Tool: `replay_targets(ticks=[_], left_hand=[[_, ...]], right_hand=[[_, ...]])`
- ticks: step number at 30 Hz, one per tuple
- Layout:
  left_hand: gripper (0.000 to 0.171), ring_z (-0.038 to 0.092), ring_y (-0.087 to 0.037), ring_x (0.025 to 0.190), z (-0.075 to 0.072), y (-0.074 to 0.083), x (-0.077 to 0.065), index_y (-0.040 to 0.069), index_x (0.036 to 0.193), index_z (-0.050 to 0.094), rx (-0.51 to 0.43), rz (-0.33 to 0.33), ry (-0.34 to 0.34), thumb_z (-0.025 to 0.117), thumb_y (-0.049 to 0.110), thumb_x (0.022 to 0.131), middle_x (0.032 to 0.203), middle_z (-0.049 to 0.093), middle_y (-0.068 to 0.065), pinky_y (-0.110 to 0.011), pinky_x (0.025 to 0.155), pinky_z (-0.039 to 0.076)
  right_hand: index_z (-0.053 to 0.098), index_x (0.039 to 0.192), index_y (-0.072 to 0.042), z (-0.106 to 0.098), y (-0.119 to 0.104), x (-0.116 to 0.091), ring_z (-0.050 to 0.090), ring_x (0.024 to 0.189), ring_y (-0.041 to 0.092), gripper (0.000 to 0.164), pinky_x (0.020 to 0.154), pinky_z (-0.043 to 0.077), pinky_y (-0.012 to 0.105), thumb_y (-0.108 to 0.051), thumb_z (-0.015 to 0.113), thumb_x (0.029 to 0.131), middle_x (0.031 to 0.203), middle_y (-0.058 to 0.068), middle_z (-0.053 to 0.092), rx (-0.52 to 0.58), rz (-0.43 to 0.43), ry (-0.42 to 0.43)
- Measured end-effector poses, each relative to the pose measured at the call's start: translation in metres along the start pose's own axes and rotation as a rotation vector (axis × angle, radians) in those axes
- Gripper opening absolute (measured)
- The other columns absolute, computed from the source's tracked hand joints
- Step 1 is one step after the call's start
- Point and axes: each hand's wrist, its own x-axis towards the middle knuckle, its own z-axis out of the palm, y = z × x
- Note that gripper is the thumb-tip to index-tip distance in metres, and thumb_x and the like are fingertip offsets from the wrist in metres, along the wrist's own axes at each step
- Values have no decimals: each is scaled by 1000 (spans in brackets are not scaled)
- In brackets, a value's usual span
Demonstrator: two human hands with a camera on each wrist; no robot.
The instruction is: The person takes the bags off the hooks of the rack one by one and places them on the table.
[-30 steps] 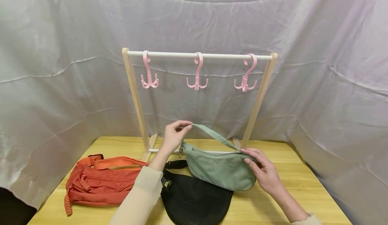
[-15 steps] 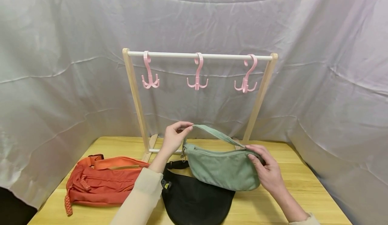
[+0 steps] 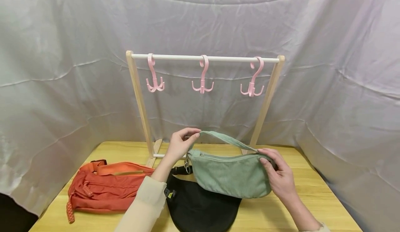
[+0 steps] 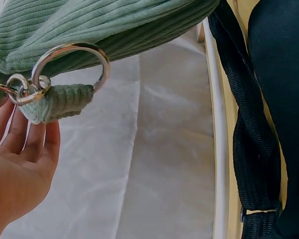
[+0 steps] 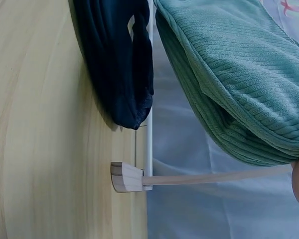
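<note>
A green corduroy shoulder bag point(image 3: 231, 176) is held up between both hands in the head view. My left hand point(image 3: 181, 143) pinches its strap point(image 3: 225, 137) near the left end, between thumb and fingertips. At the bag's right end, my right hand point(image 3: 279, 176) grips the upper corner with the thumb on the near side. Metal rings point(image 4: 72, 62) join the strap to the bag in the left wrist view. Below and partly behind the green bag lies a black bag point(image 3: 203, 207). The right wrist view shows the green bag point(image 5: 239, 74) hanging apart from the table, with only a thumb's edge visible.
A red-orange bag point(image 3: 106, 187) lies on the wooden table point(image 3: 312, 190) at the left. Behind stands a rack with a white top rail point(image 3: 178, 57). From it hang three pink hooks, left point(image 3: 154, 81), middle point(image 3: 203, 79) and right point(image 3: 253, 82). Grey cloth point(image 3: 200, 23) surrounds the table.
The green bag has shifted slightly right, and my right hand has moved with it. The left hand, still pinching the strap, has lowered a little. The other bags lie as before.
</note>
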Motion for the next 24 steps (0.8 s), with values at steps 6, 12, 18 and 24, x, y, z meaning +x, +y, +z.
replay_targets(ticks=[6, 12, 18, 24], left_hand=[[32, 68, -24, 114, -4, -2, -9, 10, 132, 71, -1, -2, -59, 67, 23, 104, 125, 72, -7, -32, 95, 56], [35, 66, -26, 119, -8, 0, -19, 12, 140, 66, -2, 11, -110, 62, 23, 107, 133, 69, -8, -37, 97, 55], [42, 59, -28, 129, -11, 3, -28, 17, 146, 61, 78, 86, -170, 65, 25, 105, 145, 62, -3, -46, 102, 51], [51, 58, -25, 131, -10, 2, -35, 18, 147, 61, 148, 144, -193, 75, 24, 98, 146, 62, -3, -49, 100, 52]], right_hand=[[67, 123, 11, -1, -3, 1, 62, 118, 13, 38, 97, 48, 19, 26, 59, 90, 121, 15, 67, -9, -11, 28], [66, 123, 13, -2, -2, -1, 62, 116, 11, 38, 96, 48, 19, 27, 58, 89, 121, 9, 68, -27, 18, 62], [66, 124, 12, -3, -6, -2, 61, 117, 10, 37, 96, 47, 18, 26, 58, 90, 122, 6, 68, -70, 60, 96], [67, 126, 9, -6, -10, -3, 62, 117, 10, 36, 98, 47, 18, 22, 59, 93, 123, 11, 68, -111, 145, 113]])
